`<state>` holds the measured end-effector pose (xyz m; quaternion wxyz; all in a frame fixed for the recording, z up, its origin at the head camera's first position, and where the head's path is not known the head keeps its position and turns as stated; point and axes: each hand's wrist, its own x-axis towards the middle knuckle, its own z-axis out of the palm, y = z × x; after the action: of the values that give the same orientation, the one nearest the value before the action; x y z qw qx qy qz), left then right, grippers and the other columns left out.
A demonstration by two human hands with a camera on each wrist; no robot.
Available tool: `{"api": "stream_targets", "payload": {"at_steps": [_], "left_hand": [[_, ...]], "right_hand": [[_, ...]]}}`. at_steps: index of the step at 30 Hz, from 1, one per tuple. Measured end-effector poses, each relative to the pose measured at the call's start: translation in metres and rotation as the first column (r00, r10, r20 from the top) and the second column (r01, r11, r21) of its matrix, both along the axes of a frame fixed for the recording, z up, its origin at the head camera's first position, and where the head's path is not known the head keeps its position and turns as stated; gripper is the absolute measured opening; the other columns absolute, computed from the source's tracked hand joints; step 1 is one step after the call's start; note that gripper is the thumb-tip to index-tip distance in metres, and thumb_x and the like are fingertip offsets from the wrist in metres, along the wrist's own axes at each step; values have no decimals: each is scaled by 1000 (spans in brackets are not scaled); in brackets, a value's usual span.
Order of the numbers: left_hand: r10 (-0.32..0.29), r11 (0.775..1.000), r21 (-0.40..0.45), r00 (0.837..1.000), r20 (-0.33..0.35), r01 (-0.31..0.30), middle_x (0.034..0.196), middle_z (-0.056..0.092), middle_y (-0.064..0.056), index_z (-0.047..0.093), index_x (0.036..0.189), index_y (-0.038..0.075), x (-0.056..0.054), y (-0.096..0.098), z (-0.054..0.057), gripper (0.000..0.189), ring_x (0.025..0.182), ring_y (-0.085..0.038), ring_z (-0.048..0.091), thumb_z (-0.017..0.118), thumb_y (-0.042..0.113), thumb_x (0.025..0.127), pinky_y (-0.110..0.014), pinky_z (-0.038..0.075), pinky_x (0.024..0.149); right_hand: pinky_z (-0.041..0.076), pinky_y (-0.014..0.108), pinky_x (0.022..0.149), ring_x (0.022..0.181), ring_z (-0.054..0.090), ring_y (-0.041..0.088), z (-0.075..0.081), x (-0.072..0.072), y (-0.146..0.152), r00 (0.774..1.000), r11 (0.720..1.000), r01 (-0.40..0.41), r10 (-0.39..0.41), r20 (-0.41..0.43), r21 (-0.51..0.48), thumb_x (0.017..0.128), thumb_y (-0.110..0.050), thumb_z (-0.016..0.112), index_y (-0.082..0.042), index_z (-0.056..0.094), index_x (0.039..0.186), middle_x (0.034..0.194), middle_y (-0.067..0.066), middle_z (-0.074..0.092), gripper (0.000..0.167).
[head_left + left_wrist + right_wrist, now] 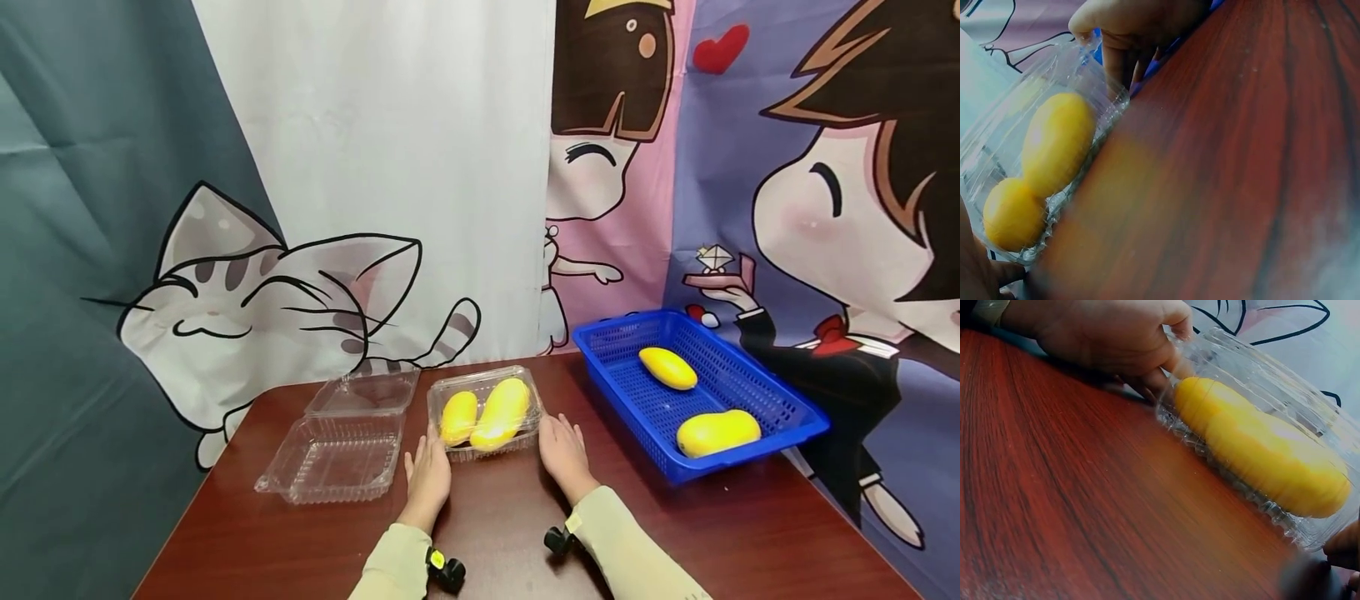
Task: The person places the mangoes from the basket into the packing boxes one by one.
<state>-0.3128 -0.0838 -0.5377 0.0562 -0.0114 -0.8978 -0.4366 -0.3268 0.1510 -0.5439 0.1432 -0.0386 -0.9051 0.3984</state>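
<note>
A clear plastic clamshell box (486, 414) with its lid down over two yellow mangoes (502, 414) sits near the back of the table. My left hand (430, 476) holds its left side, and my right hand (564, 454) holds the right side. In the right wrist view the left thumb lies at the box's upper edge, with the other fingers lower along the side wall. The left wrist view shows the right hand (1141, 28) gripping the opposite end in a similar way. Both mangoes (1260, 447) lie side by side inside.
To the left stands another clear clamshell box (341, 458), its lid raised and leaning back. A blue perforated basket (622, 408) on the right holds two more mangoes (718, 433). The reddish-brown wooden table (495, 533) meets a printed cloth backdrop (420, 125) behind.
</note>
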Motion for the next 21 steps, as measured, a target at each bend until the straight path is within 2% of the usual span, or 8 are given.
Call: {"api": "stream_targets", "payload": {"at_steps": [11, 14, 17, 19, 21], "left_hand": [[30, 1000, 9, 1000, 0, -30, 158, 35, -23, 26, 155, -8, -6, 6, 2, 57, 150, -40, 24, 16, 19, 107, -61, -4, 119], [36, 999, 10, 999, -14, -36, 157, 36, -23, 28, 155, -8, -6, 8, 1, 57, 149, -41, 25, 16, 19, 107, -62, -3, 118], [45, 999, -4, 999, -24, -45, 156, 38, -23, 29, 156, -6, -4, 9, 0, 57, 149, -42, 27, 16, 23, 108, -62, -2, 118], [59, 998, -11, 998, -35, -60, 155, 39, -23, 30, 156, -4, -2, 9, 0, 57, 148, -42, 28, 18, 27, 109, -62, 0, 118], [78, 997, -6, 996, -50, -78, 154, 41, -24, 33, 155, -3, 0, 10, -1, 59, 147, -44, 29, 18, 32, 110, -62, 1, 118]], "right_hand": [[24, 64, 114, 139, 43, 43, -1, -2, -4, 996, 997, 2, -9, -88, -79, 104, -18, 29, 7, 60, 135, 140, 20, 59, 50], [25, 64, 114, 137, 45, 44, -1, -3, -4, 995, 996, 14, -23, -96, -87, 105, -17, 29, 9, 60, 134, 139, 22, 59, 50], [28, 62, 113, 136, 45, 46, 0, -2, -5, 992, 991, 44, -58, -113, -123, 106, -19, 33, 9, 53, 139, 142, 26, 55, 49], [30, 60, 113, 137, 43, 45, 0, -2, -7, 982, 990, 56, -78, -171, -129, 105, -20, 40, 6, 48, 144, 146, 26, 50, 48], [28, 60, 114, 138, 41, 44, 1, -2, -9, 953, 996, 29, -54, -299, -86, 101, -20, 50, 3, 46, 146, 149, 25, 46, 51]]}}
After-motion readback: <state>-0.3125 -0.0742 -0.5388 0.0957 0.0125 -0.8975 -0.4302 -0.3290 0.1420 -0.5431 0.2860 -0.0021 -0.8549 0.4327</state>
